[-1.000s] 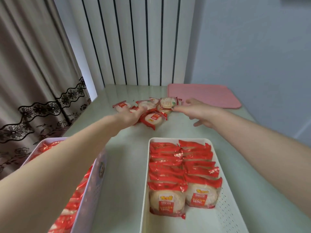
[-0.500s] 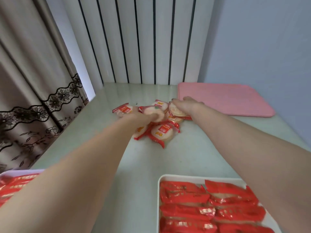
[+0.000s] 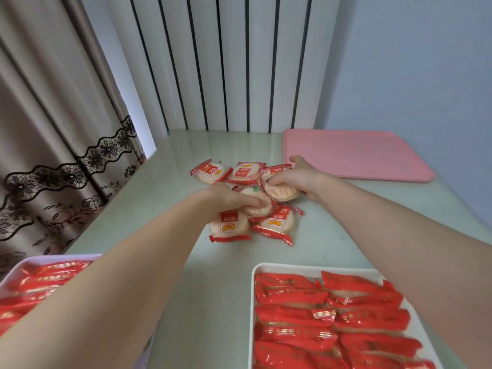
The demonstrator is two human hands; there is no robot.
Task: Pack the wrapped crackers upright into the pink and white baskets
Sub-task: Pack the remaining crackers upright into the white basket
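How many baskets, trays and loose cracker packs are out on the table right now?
Baskets: 2, the pink basket and the white basket
Pink tray: 1
Loose cracker packs: at least 6 visible; hands cover some
Total: at least 9

- We saw the counter [image 3: 332, 235] as a smooth, pale green surface with a soft sheen that mirrored the wall panels.
- The wrapped crackers [image 3: 277, 222] wore glossy plastic film, clear over the pale rough discs and red at the crimped ends.
- We took the white basket [image 3: 292, 267] for matt plastic; the pink basket [image 3: 53, 258] looked alike.
- The pink tray [image 3: 354, 153] showed a matt, finely textured top.
- The curtain [image 3: 40, 129] was beige cloth with black lace trim.
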